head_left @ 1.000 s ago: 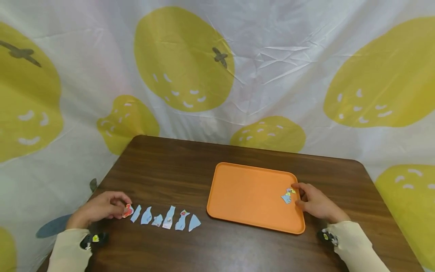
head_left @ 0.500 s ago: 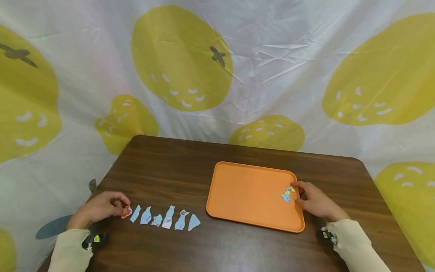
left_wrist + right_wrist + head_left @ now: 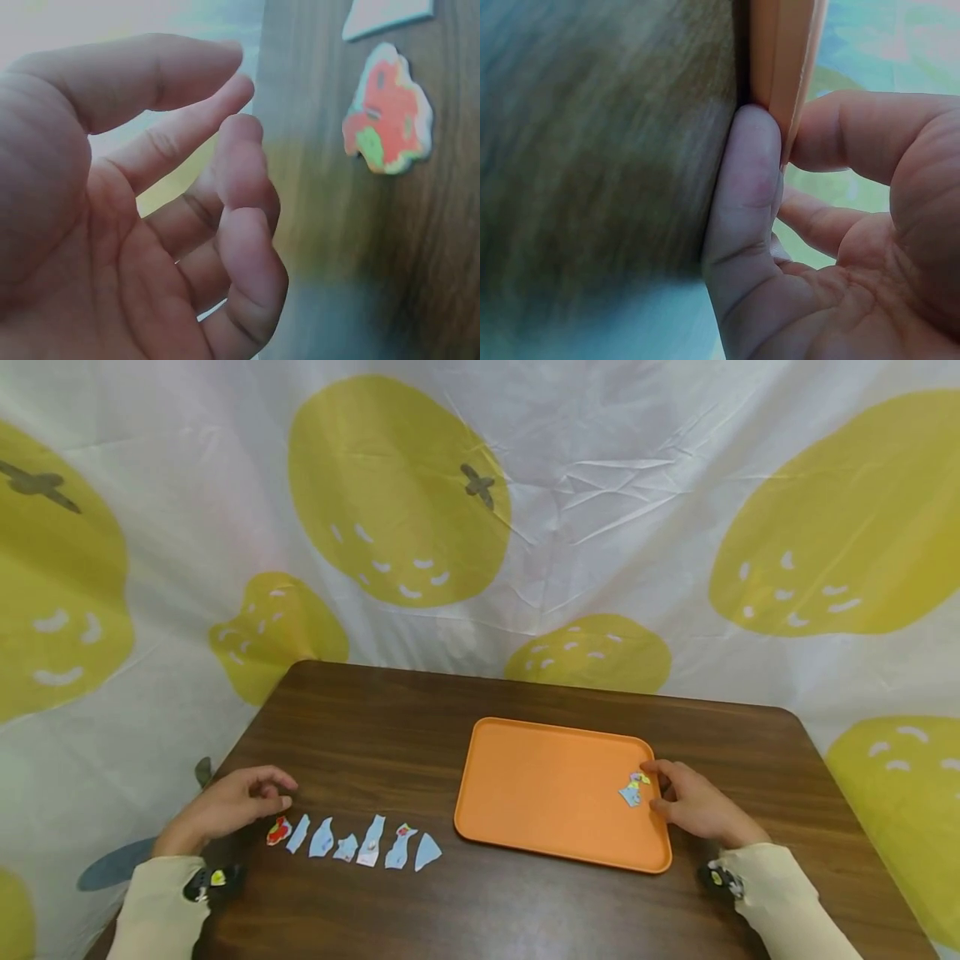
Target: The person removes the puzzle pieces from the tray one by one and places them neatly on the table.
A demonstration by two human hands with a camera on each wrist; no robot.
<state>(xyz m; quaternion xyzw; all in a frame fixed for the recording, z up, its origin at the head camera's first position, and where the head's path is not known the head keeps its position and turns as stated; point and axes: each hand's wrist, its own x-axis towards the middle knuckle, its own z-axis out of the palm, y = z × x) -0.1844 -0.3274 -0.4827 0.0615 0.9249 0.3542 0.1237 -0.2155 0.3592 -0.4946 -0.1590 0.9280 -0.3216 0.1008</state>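
Observation:
My left hand [image 3: 240, 802] hovers with relaxed fingers just above the left end of a row of flat, irregular picture pieces. Nearest to it lies a red piece [image 3: 278, 831], whose red and green print shows in the left wrist view, apart from the fingers. Beside it run several pale blue pieces, from a narrow one [image 3: 297, 833] to a triangular one [image 3: 427, 852]. At the right edge of the orange tray [image 3: 555, 793], my right hand [image 3: 690, 797] pinches the rim between thumb and finger, as the right wrist view shows. Small blue and yellow pieces [image 3: 632, 792] lie in the tray near that hand.
The dark wooden table [image 3: 525, 910] carries everything. Behind it hangs a white curtain [image 3: 600, 552] with big yellow fruit prints, close to the table's far edge.
My left hand has let go of the red piece, which now lies at the row's left end, and has lifted slightly away. The right hand keeps its place at the tray.

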